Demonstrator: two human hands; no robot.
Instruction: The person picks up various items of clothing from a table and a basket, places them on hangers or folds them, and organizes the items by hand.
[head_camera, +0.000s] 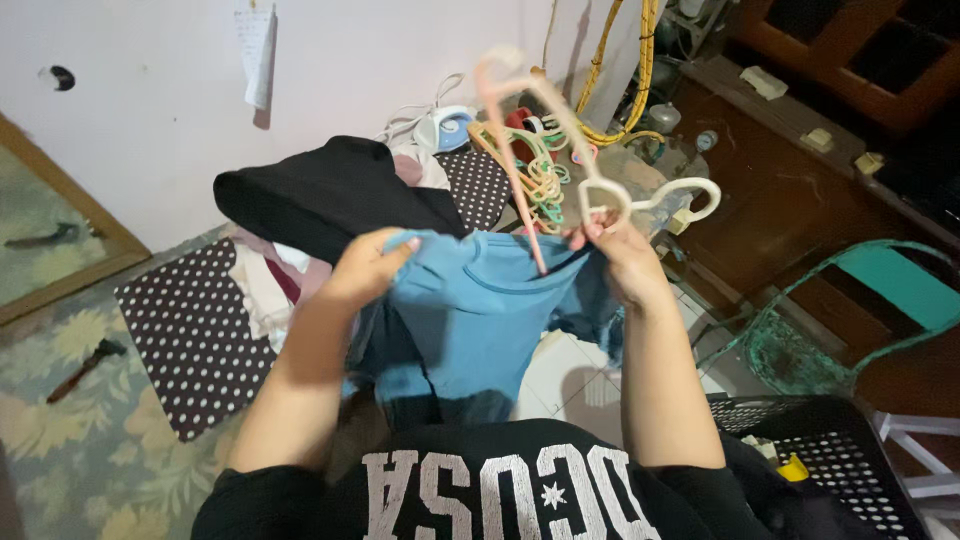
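A blue shirt (480, 315) hangs in front of me, held up by both hands. My left hand (365, 268) grips its left shoulder near the neckline. My right hand (622, 255) pinches the right shoulder and also holds a pale plastic hanger (560, 125), whose one arm is tucked into the neck opening. The hanger's hook points up and away, above the shirt.
A heap of clothes topped by a black garment (330, 190) lies ahead on a dotted dark cloth (195, 335). Several coloured hangers (540, 175) and an iron (445, 128) sit behind it. A black laundry basket (835, 460) stands at the lower right, a green chair (860, 300) beside it.
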